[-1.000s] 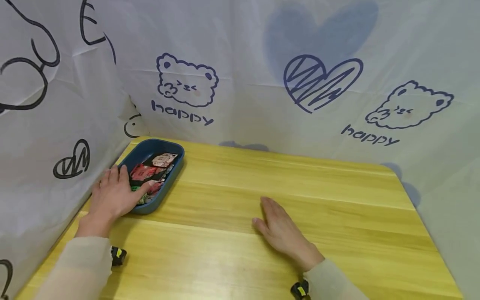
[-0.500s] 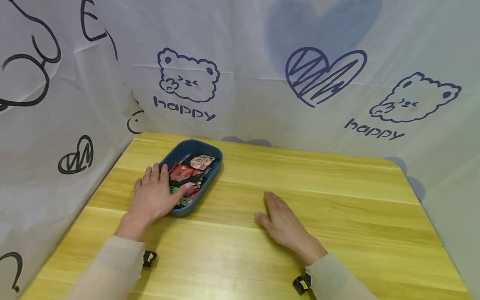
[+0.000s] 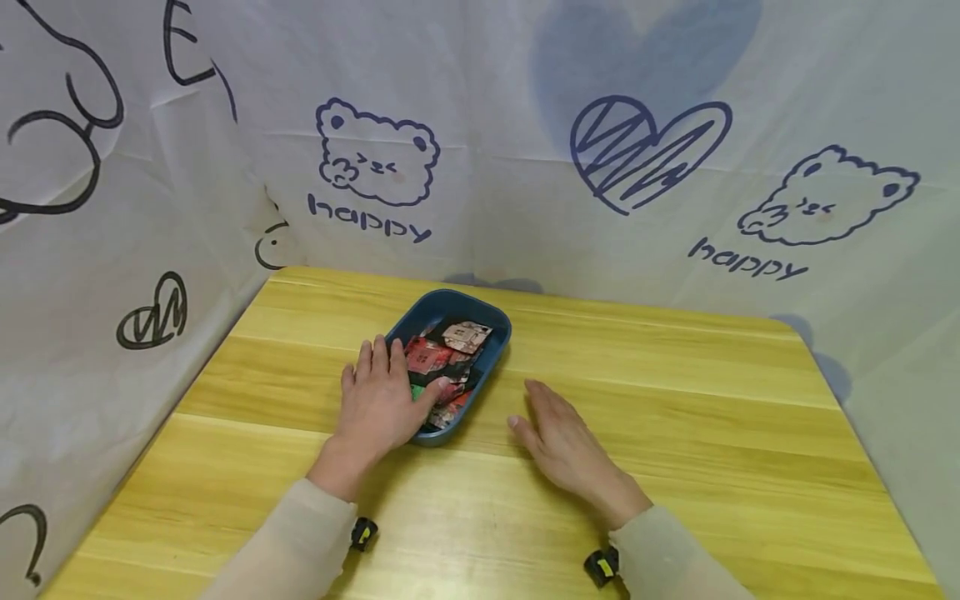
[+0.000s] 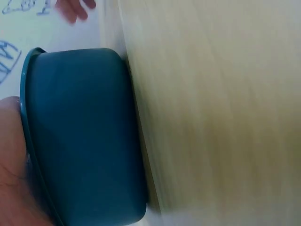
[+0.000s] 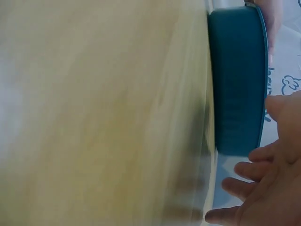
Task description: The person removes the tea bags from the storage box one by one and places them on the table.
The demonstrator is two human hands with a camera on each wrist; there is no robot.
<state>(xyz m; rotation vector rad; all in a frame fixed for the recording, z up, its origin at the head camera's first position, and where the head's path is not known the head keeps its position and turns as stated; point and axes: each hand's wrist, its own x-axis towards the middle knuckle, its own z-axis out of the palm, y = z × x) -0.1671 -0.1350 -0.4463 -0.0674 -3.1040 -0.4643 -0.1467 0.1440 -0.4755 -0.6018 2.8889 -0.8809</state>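
A blue rectangular tray (image 3: 491, 354) stands on the wooden table, holding several flat printed pieces (image 3: 429, 356) in black, red, pink and green. My left hand (image 3: 378, 408) rests against the tray's left side, its straight fingers along the rim and the thumb reaching over the near end. In the left wrist view, the tray's smooth outer wall (image 4: 84, 136) fills the middle, with part of the hand at its rim. My right hand (image 3: 566, 450) lies to the right of the tray, holding nothing, fingers extended together and thumb apart. The right wrist view shows its spread fingers near the tray.
Yellow wood-grain table (image 3: 712, 433) extends to both sides of the hands. White cloth (image 3: 510, 208) with drawn bears and hearts hangs behind the table and along its left side. Small black devices (image 3: 363, 534) sit on both wrists.
My left hand has moved the tray from the table's far left edge rightward to near the middle. The right hand has stayed almost still. The view has shifted slightly.
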